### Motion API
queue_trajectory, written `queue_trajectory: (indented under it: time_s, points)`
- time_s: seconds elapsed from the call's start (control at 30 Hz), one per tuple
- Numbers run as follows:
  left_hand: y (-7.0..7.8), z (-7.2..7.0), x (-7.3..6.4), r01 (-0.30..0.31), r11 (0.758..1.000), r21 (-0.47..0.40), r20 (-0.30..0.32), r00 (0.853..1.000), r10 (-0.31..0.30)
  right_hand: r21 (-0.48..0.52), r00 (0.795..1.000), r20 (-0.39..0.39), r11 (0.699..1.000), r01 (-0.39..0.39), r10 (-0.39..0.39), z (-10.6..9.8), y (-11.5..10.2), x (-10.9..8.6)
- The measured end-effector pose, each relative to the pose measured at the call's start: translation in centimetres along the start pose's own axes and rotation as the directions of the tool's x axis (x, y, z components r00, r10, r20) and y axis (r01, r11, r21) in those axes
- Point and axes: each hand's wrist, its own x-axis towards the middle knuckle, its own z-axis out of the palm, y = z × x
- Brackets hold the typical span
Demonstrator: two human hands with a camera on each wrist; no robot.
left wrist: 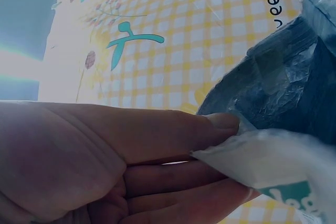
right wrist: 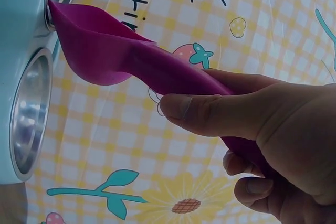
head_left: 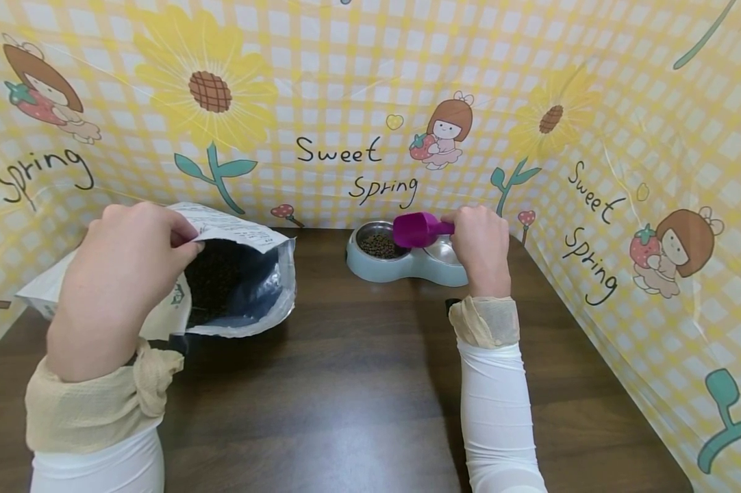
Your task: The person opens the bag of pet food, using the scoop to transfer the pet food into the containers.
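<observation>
My left hand (head_left: 120, 281) pinches the rim of an open white bag (head_left: 287, 287) between thumb and fingers. Dark brown kibble (head_left: 213, 281) lies inside its silvery mouth. In the left wrist view the thumb presses on the bag edge (left wrist: 273, 153). My right hand (head_left: 483, 250) grips a purple scoop (head_left: 416, 230) by its handle, with the scoop tilted over a light blue double pet bowl (head_left: 383, 272). Its left steel dish holds a heap of kibble (head_left: 379, 246). The right steel dish (right wrist: 31, 114) shows bare metal in the right wrist view. The scoop's inside is mostly hidden.
The bowl stands at the far edge of a brown wooden table (head_left: 346, 383), close to a yellow checked cloth (head_left: 333, 82) with printed flowers and girls. That cloth also rises along the right and left sides. A bright panel (left wrist: 21, 45) shows in the left wrist view.
</observation>
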Motion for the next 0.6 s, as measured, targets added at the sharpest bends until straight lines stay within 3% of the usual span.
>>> queue_trajectory:
  time_s: [0.6]
  points:
    - [-0.03, 0.00, -0.07, -0.001, 1.000, 0.003, 0.005, 1.000, 0.001, 0.018, 0.998, 0.048, 0.999, -0.035, 0.034, -0.22, 0.01, 0.00]
